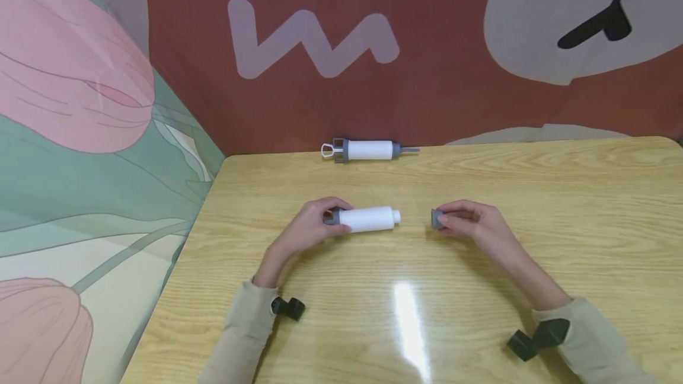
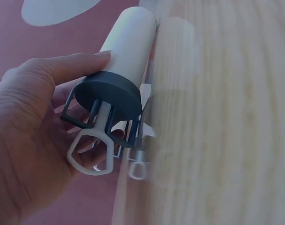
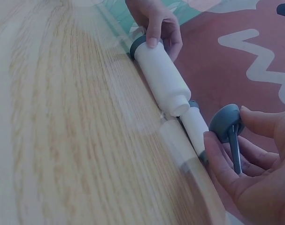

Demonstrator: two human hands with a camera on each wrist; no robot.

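While the left hand (image 1: 308,227) grips one end of a white tube (image 1: 368,219), thumb and fingers curled round its gray collar (image 2: 109,93), the right hand (image 1: 480,225) pinches a gray nozzle (image 3: 225,121) between thumb and fingertips. Neither hand is spread wide; both have a hold. Tube is over the middle of the table (image 1: 544,194), lying roughly level, its narrow white neck (image 1: 396,217) aimed at the right hand. Can't tell if it touches the wood. Nozzle is apart from the neck, a gap between them, its wide face toward the tube and its thin spout (image 3: 235,152) pointing back at the palm. Left wrist view shows a white pull ring (image 2: 109,159) sticking out between gray prongs at the collar end. Second syringe (image 1: 370,150), nozzle fitted, lies along the far table edge, in front of a reddish-brown printed cloth (image 1: 299,114). Beige sleeves (image 1: 248,313), black wrist cameras (image 1: 288,308) on both.
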